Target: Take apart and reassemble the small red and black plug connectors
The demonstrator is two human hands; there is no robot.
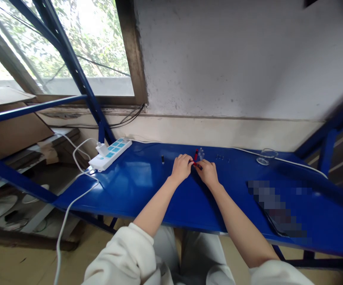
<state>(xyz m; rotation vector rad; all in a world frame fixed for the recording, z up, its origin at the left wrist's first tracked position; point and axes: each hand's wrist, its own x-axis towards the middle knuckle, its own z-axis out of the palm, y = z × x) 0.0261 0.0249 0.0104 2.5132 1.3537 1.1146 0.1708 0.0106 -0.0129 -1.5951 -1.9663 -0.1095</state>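
Both hands meet over the blue table near its far side. My left hand point(182, 166) pinches one end of a small red and black tube point(196, 164), fingers closed. The other end is gripped by my right hand point(208, 173), also closed. The tube's exact kind is too small to make out. Just beyond the hands stands a red tube point(196, 154), beside a group of clear small pieces point(201, 153). A short black and silver cylinder point(162, 159) stands upright to the left of my left hand.
A white power strip point(102, 162) with a plug and cable lies on the left of the blue table point(130, 194). Small clear bits point(220, 157) and a clear round container point(262, 161) are to the right. A dark, blurred-out flat item point(274, 221) lies nearer on the right.
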